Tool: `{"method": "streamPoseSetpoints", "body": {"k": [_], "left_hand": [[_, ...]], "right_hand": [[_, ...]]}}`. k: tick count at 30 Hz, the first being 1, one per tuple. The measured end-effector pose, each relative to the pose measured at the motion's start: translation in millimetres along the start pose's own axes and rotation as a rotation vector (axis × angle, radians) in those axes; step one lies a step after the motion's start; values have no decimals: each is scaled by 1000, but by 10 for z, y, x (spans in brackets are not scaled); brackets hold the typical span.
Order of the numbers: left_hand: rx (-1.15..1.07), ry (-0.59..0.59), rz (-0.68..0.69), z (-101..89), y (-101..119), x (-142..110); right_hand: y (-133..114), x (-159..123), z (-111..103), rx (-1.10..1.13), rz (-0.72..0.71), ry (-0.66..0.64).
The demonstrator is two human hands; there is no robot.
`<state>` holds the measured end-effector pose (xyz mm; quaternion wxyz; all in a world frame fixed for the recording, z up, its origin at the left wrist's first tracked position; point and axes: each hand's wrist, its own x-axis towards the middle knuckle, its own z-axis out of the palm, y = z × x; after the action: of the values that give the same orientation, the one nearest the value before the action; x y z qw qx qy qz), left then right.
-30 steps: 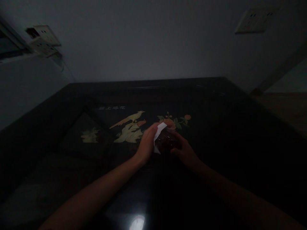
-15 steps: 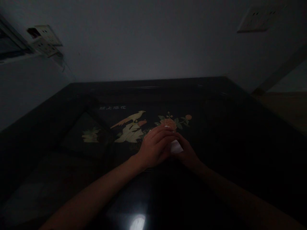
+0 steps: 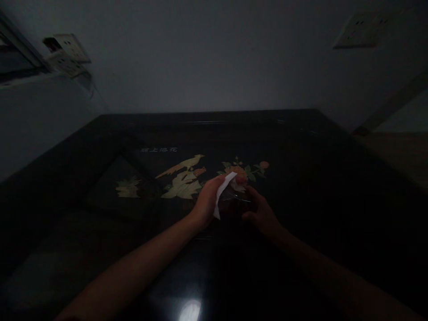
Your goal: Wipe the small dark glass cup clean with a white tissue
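The scene is very dark. My left hand [image 3: 206, 200] is closed on a white tissue [image 3: 223, 192] and presses it against the left side of a small dark object [image 3: 236, 201], perhaps clear glass. My right hand [image 3: 261, 211] grips that object from the right side, fingers curled round it. Both hands hover just above a black lacquered table [image 3: 301, 178] inlaid with a bird and flowers [image 3: 182, 178]. What the dark object is cannot be made out.
White walls stand behind the table. Wall sockets [image 3: 65, 53] with a cable hang at the upper left, and another socket plate [image 3: 363, 29] sits at the upper right. A light glare [image 3: 189, 310] reflects off the table's near edge. Wooden floor [image 3: 401, 151] shows at the right.
Half a second ago my left hand lay over the object with the tissue tucked under it. The hand has now swung back to the object's left side, tissue upright again.
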<state>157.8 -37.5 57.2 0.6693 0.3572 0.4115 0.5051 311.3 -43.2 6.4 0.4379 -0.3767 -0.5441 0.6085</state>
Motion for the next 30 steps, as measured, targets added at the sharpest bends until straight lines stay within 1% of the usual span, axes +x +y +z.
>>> {"method": "streamPoseSetpoints", "body": {"k": [4, 6, 9, 11, 12, 14, 16, 18, 23, 27, 30], "left_hand": [[-209, -96, -169, -17, -44, 32], [-266, -119, -210, -29, -63, 47], [-274, -83, -220, -26, -73, 52], [-239, -26, -195, -14, -73, 39], [-212, 10, -159, -9, -74, 28], [-121, 64, -44, -8, -74, 0], [34, 66, 110, -17, -69, -32], [231, 28, 254, -31, -56, -64], [659, -38, 557, -48, -27, -116], [905, -129, 836, -60, -31, -104], [1062, -212, 1001, -76, -29, -83]], "right_hand": [[18, 12, -1, 15, -4, -39], [15, 19, 5, 32, -19, -58], [10, 24, 15, 54, -39, -64], [9, 22, 20, 62, -42, -67], [8, 20, 23, 64, -45, -70], [2, 14, 28, 60, -47, -73], [-9, 9, 31, 48, -50, -65], [-21, 6, 31, 25, -55, -49], [-18, 6, 13, -27, -40, -16], [-14, 7, 25, -30, -49, 15], [-42, 3, 53, -62, -86, 54]]}}
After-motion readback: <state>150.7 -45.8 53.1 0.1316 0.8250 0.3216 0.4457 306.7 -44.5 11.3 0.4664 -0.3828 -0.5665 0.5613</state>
